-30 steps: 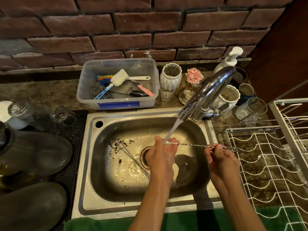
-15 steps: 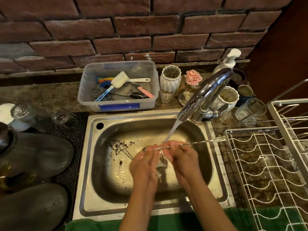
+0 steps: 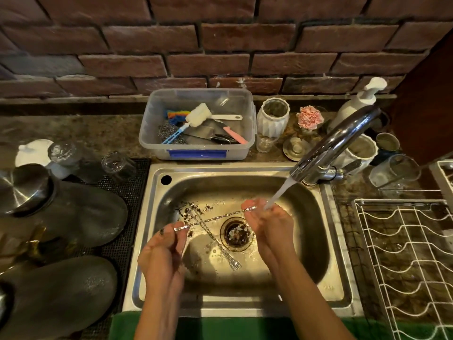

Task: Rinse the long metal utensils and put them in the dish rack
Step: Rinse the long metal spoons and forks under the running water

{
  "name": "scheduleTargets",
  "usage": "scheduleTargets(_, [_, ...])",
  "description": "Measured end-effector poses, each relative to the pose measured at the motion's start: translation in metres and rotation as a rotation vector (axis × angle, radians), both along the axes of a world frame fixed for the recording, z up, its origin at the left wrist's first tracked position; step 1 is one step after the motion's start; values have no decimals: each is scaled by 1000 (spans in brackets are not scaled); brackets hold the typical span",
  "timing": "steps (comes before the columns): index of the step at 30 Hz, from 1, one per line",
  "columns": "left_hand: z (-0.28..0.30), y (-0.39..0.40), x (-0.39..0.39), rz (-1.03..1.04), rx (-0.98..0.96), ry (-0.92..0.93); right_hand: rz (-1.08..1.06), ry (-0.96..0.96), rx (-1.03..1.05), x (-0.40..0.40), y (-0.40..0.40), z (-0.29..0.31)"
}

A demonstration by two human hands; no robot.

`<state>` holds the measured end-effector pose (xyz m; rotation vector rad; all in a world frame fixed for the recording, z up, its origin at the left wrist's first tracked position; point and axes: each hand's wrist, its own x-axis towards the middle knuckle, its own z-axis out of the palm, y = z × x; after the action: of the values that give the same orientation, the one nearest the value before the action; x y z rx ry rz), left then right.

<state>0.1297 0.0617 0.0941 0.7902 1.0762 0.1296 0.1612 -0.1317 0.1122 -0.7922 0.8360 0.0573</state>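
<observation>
A long twisted metal utensil [image 3: 215, 218] spans the steel sink [image 3: 157, 241] between my hands. My left hand [image 3: 163, 251] pinches its left end, and my right hand [image 3: 268, 222] grips its right end under the running water from the tap [image 3: 338, 141]. A second twisted utensil [image 3: 218, 244] with a small fork tip lies on the sink floor, crossing beside the drain [image 3: 236, 233]. The white wire dish rack [image 3: 404, 253] stands on the counter to the right of the sink.
A clear plastic tub [image 3: 196, 148] of brushes and scourers sits behind the sink. White vases, glasses and a soap pump crowd around the tap. Dark bowls and a metal lid rest on a black mat [image 3: 127, 192] at the left. Dark debris specks the sink floor.
The held utensil has shifted left across the sink. My left hand slid to its left end and my right hand moved along it to the end under the stream.
</observation>
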Motion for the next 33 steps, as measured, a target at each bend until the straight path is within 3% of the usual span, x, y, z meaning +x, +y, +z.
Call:
scheduleTargets(4, [-2, -5, -6, -33, -8, -9, 70, -19, -2, -5, 8, 3])
scheduleTargets(14, [-4, -3, -8, -34, 3, -96, -9, 43, -187, -13, 4, -1])
scheduleTargets(18, [-1, -19, -6, -5, -61, -96, 144, 48, -273, -8, -13, 0])
scheduleTargets(21, [2, -42, -2, -64, -132, -107, 198, 12, -228, -6, -24, -4])
scheduleTargets(26, [1, -85, 13, -180, -208, -111, 115, -6, -17, -17, -52, -20])
scheduleTargets(29, [-7, -95, 22, -286, -165, -116, 284, 11, -224, -30, -78, -32])
scheduleTargets(33, [-21, -120, 26, -519, 10, -114, 708, 134, -894, -46, -96, -52])
